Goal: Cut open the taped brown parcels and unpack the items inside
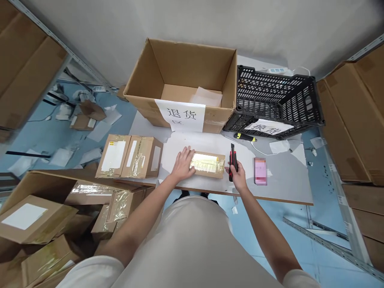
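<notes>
Left hand: the left hand (183,163) lies flat, fingers spread, pressing on the left end of a small taped parcel (208,164); it grips nothing.
Right hand: the right hand (239,176) is closed around a red and black utility knife (233,161), held upright just right of the parcel, apart from it.
Parcel: it lies on the white table (285,180) between the two hands, glossy tape across its top.
Beyond the hands: a large open cardboard box (183,86) with a paper sign on its front wall, and to its right a black plastic crate (276,104), tilted, also signed.
Right of the right hand: a small pink thing (260,171), blurred, so what it is cannot be told; farther back a yellow and black tool (245,137) lies under the crate's edge.
Left of the left hand: two taped boxes (129,156) side by side on the table edge; more cartons (36,218) are stacked below them.
Hidden: the knife's blade tip is hard to make out.
Room: blue floor (33,136) strewn with paper scraps and cardboard; metal shelving with cartons on both sides; a pale wall behind.
</notes>
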The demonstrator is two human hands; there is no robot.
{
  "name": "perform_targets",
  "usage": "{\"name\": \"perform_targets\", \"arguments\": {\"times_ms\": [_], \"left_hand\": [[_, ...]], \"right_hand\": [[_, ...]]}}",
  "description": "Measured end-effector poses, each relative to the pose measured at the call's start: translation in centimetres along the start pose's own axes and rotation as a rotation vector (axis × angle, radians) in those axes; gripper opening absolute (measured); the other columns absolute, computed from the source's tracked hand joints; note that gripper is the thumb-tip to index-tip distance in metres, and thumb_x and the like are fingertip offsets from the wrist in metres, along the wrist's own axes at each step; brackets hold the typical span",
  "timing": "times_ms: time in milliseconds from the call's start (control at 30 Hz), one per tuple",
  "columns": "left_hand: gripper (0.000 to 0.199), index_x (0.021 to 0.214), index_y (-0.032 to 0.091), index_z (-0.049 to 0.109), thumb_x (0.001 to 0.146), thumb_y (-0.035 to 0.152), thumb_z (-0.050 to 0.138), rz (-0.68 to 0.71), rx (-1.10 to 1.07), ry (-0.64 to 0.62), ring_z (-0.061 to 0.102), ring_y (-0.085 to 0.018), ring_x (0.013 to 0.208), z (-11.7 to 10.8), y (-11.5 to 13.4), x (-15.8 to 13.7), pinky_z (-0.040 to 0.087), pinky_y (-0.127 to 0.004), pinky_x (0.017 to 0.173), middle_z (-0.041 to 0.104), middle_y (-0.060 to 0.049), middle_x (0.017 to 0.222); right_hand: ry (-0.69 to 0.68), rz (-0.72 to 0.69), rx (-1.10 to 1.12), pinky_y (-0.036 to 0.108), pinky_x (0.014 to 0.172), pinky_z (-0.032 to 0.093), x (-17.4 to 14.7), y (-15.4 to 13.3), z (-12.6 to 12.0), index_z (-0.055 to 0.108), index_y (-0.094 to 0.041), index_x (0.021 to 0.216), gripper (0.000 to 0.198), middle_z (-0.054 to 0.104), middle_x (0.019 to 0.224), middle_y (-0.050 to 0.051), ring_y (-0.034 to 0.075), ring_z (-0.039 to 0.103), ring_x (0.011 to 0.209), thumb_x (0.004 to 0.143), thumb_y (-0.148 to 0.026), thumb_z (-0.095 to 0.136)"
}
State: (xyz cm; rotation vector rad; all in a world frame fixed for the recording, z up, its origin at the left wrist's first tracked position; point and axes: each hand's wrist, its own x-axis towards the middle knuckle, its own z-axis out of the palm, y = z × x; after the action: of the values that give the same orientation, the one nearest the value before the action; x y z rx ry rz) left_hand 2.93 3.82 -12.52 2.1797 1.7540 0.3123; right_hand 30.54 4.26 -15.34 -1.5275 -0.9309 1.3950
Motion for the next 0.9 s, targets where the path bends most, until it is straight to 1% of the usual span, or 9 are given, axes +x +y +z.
{"name": "perform_targets", "arguments": {"times_ms": [67,133,200,300,400,500,733,800,900], "left_hand": [[0.072,0.140,0.014,0.026,0.077,0.037,0.050,0.117,0.057,-0.082,0.015,-0.030,0.139,0.1,-0.1,0.8,0.013,-0.047,0.110,0.024,-0.015,0.149],[0.080,0.141,0.014,0.026,0.074,0.049,0.053,0.137,0.098,-0.131,0.015,-0.033,0.138,0.3,0.0,1.1,0.010,-0.049,0.110,0.023,-0.017,0.149],[0.094,0.141,0.014,0.025,0.067,0.062,0.058,0.121,0.125,-0.151,0.015,-0.036,0.137,0.4,0.1,1.2,0.012,-0.051,0.109,0.023,-0.018,0.149],[0.106,0.141,0.014,0.027,0.058,0.071,0.060,0.105,0.134,-0.150,0.017,-0.038,0.136,0.4,0.3,1.2,0.018,-0.050,0.107,0.025,-0.019,0.147],[0.107,0.140,0.013,0.028,0.057,0.072,0.060,0.104,0.110,-0.124,0.020,-0.037,0.135,0.6,0.3,1.3,0.024,-0.049,0.104,0.029,-0.020,0.145],[0.107,0.139,0.014,0.029,0.055,0.071,0.063,0.114,0.070,-0.099,0.023,-0.037,0.133,0.8,0.1,1.3,0.028,-0.047,0.103,0.032,-0.019,0.143],[0.106,0.139,0.015,0.028,0.055,0.068,0.065,0.093,0.017,-0.084,0.022,-0.038,0.133,1.4,0.1,0.9,0.028,-0.049,0.104,0.032,-0.019,0.142],[0.107,0.139,0.014,0.028,0.054,0.069,0.065,0.099,0.004,-0.072,0.021,-0.038,0.133,1.5,0.1,0.8,0.027,-0.049,0.105,0.031,-0.020,0.142],[0.107,0.139,0.013,0.028,0.055,0.070,0.064,0.108,0.000,-0.056,0.020,-0.038,0.134,1.7,-0.1,0.8,0.026,-0.049,0.106,0.031,-0.021,0.142]], "right_hand": [[-0.037,0.035,-0.124,0.031,0.057,0.053,-1.6,-0.1,-1.6,0.044,-0.021,0.128,0.065,0.065,0.095,0.006,0.013,0.060,0.062,0.074,-0.053,0.060],[-0.066,0.067,-0.195,0.028,0.046,0.050,-3.3,-0.1,-2.7,0.036,-0.023,0.138,0.074,0.065,0.096,0.006,0.012,0.056,0.055,0.075,-0.055,0.058],[-0.092,0.093,-0.213,0.026,0.041,0.048,-4.5,-0.1,-3.2,0.031,-0.027,0.141,0.076,0.064,0.098,0.005,0.010,0.053,0.052,0.076,-0.054,0.057],[-0.126,0.127,-0.195,0.024,0.039,0.046,-5.4,0.1,-3.1,0.032,-0.025,0.142,0.074,0.065,0.091,0.004,0.009,0.052,0.049,0.077,-0.052,0.056],[-0.146,0.139,-0.169,0.024,0.037,0.044,-5.3,0.3,-3.2,0.033,-0.024,0.141,0.074,0.065,0.088,0.004,0.008,0.050,0.046,0.077,-0.050,0.057],[-0.214,0.138,-0.184,0.024,0.034,0.042,-5.0,0.0,-3.9,0.035,-0.024,0.140,0.071,0.065,0.086,0.003,0.007,0.047,0.041,0.077,-0.048,0.057],[-0.388,0.198,-0.312,0.023,0.034,0.039,-5.6,-0.6,-6.3,0.038,-0.026,0.139,0.065,0.055,0.061,-0.005,0.007,0.042,0.037,0.078,-0.042,0.056],[-0.417,0.214,-0.333,0.022,0.033,0.037,-6.3,-0.4,-6.8,0.039,-0.026,0.138,0.063,0.054,0.062,-0.005,0.007,0.042,0.037,0.079,-0.041,0.055],[-0.438,0.218,-0.334,0.022,0.034,0.037,-7.2,0.0,-6.9,0.040,-0.029,0.137,0.061,0.056,0.072,-0.003,0.006,0.042,0.038,0.079,-0.042,0.054]]}}
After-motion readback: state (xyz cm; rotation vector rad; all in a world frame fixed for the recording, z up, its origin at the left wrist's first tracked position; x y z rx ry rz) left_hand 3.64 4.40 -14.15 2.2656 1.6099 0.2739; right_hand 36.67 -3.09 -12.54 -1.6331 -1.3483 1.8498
